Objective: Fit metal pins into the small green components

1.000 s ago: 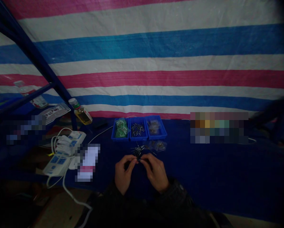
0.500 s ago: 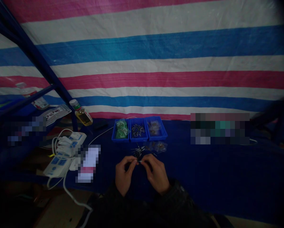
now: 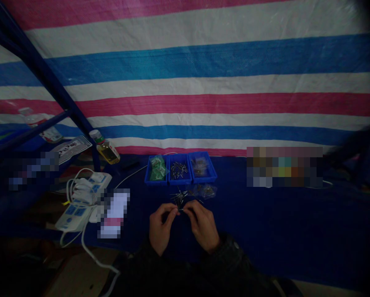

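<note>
Carefully, the left hand [image 3: 161, 228] and right hand [image 3: 203, 227] work close together, each pinching with thumb and fingertips toward a slim metal pin [image 3: 181, 209], too small to show detail, low over the dark blue cloth [image 3: 265, 222]. A loose heap of similar pins [image 3: 177, 199] lies just ahead of the hands, beside small clear bags [image 3: 202, 191]. Beyond stand three blue plastic bins [image 3: 180, 182], the middle one holding more pins, while a white power strip [image 3: 75, 216] sits well to the left.

On my left, a white power strip [image 3: 71, 216] lies on the blue cloth [image 3: 265, 222], and a plastic bottle of yellow liquid [image 3: 107, 152] sits beyond it. A pink, white and blue striped tarpaulin [image 3: 185, 82] hangs ahead of me behind a blue metal frame [image 3: 39, 78].
</note>
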